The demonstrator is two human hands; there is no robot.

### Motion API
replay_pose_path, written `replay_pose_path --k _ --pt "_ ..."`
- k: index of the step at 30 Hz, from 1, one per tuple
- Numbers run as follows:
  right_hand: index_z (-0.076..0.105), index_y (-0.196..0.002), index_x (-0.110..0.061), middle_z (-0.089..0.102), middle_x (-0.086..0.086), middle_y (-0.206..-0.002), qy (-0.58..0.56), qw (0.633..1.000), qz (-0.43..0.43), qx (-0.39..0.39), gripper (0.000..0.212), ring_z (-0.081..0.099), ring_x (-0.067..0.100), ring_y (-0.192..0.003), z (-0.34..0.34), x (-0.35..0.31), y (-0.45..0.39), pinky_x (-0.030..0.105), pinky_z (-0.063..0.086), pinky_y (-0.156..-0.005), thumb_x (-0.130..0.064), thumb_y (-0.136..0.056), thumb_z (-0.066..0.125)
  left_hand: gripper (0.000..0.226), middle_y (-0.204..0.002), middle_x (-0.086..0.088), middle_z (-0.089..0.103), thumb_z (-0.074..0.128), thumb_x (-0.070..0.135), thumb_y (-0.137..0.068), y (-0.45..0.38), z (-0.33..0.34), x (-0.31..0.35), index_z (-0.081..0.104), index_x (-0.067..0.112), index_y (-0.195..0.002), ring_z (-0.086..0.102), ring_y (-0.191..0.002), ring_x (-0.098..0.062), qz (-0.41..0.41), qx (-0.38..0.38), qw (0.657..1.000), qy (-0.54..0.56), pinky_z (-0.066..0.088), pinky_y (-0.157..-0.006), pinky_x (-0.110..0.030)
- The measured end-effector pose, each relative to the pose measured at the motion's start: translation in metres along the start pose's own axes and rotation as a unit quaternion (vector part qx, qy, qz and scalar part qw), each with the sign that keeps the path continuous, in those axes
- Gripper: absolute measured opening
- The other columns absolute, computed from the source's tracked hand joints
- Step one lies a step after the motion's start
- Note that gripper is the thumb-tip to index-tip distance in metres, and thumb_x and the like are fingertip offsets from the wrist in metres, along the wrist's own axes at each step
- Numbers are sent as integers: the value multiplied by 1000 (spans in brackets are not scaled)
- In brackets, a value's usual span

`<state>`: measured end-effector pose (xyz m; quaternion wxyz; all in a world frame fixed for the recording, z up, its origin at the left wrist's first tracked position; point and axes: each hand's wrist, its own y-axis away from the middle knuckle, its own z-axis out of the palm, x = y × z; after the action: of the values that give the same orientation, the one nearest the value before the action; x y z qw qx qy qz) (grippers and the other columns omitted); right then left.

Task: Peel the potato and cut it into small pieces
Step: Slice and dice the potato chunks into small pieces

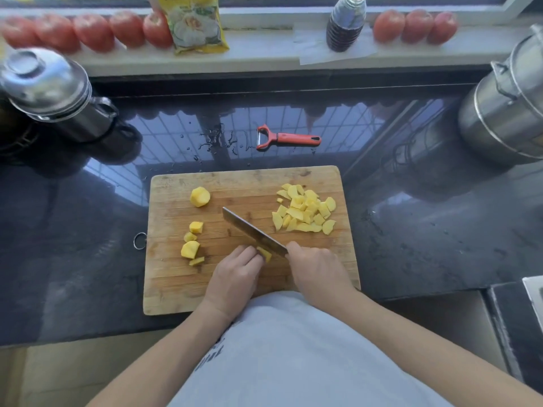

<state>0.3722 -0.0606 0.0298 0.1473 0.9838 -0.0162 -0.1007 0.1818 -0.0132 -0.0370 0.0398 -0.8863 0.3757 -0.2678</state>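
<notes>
On the near middle of the pale wooden cutting board (164, 289), a small yellow peeled potato chunk (264, 254) is held down by the left hand (235, 277), with the fingers curled over it. Right beside it, the wide steel kitchen knife (252, 230) is gripped by the right hand (318, 271), which is wrapped around the handle, and the blade is set against the chunk. A little further out on the left side of the board, four yellow potato lumps of mixed sizes (192, 243) are lined up, and one rounded yellow potato end (200, 197) is left near the far edge. On the right side, a heap of small cut yellow potato pieces (305, 211) is piled up. Behind the board, a red plastic peeler (286, 138) is laid on the shiny dark stone counter (426, 230), where some drops of water can be seen. The peeling looks done, and a good part of the cutting too. Peeled potato is likely to be firm but wet and slippery, so each lump is best laid on a flat side and pinned from the top, with fingertips tucked back from the blade. The pieces are light and can roll away easily.
</notes>
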Motion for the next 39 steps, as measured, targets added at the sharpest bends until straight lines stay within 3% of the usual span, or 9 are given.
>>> replay_pose_path --k 4,8,15,21,25,28,32,34,39 --pt "45 -82 -19 55 -4 -58 -39 998 4 48 22 51 28 -46 -8 13 18 33 33 -41 -10 -93 62 17 -83 -5 60 73 -3 -91 3 3 0 66 10 -82 59 -79 -27 -12 6 1000 7 52 -63 -37" --pt "46 -72 -17 42 -5 -49 -15 999 -41 32 35 39 26 -35 -10 15 36 29 29 -32 -1 -70 77 14 -89 -6 65 75 -4 -87 7 7 -3 70 9 -87 61 -82 -27 -11 1 1000 11 55 -66 -38" --pt "47 -69 -16 43 -4 -50 50 994 -77 56 37 24 23 -41 -3 14 38 25 17 -39 4 -54 75 14 -98 -7 70 69 -2 -90 7 10 -5 74 11 -94 65 -88 -32 -7 -6 1000 5 56 -76 -40" --pt "46 -67 -17 42 -4 -47 38 991 -86 97 15 41 23 -31 -1 14 39 24 15 -39 -4 -66 39 15 -100 -8 71 68 -3 -90 7 12 -7 74 9 -95 66 -90 -32 -5 -5 1000 12 56 -78 -41" --pt "45 -65 -17 44 -3 -44 30 996 -58 65 18 42 24 -30 0 7 29 22 7 -41 -2 -56 48 14 -93 -7 69 68 -2 -90 6 10 -5 73 11 -91 64 -85 -32 -17 -2 1000 9 56 -73 -42" --pt "40 -71 -20 51 -2 -49 22 999 -34 28 27 49 28 -35 6 -2 10 26 17 -40 -1 -62 59 14 -86 -6 63 67 0 -92 4 7 -3 68 12 -85 60 -80 -30 -17 1 1000 4 54 -67 -41" --pt "42 -83 -21 63 1 -67 -22 1000 -14 7 18 60 32 -56 7 -4 -1 35 38 -47 -16 -96 53 17 -83 -5 57 71 -1 -91 2 2 0 65 12 -83 58 -77 -27 -18 12 1000 5 51 -60 -38" --pt "48 -86 -18 64 2 -69 -49 999 1 22 16 59 34 -58 1 2 7 37 40 -49 -22 -102 49 15 -82 -5 56 72 0 -92 4 3 0 66 11 -84 57 -77 -26 -21 15 1000 9 51 -59 -37" --pt "48 -72 -17 47 -4 -47 -13 999 -22 34 32 45 27 -35 -7 12 30 29 27 -34 -7 -76 77 12 -85 -6 62 74 -2 -90 6 5 1 70 9 -87 60 -79 -27 -28 22 999 23 52 -60 -36"
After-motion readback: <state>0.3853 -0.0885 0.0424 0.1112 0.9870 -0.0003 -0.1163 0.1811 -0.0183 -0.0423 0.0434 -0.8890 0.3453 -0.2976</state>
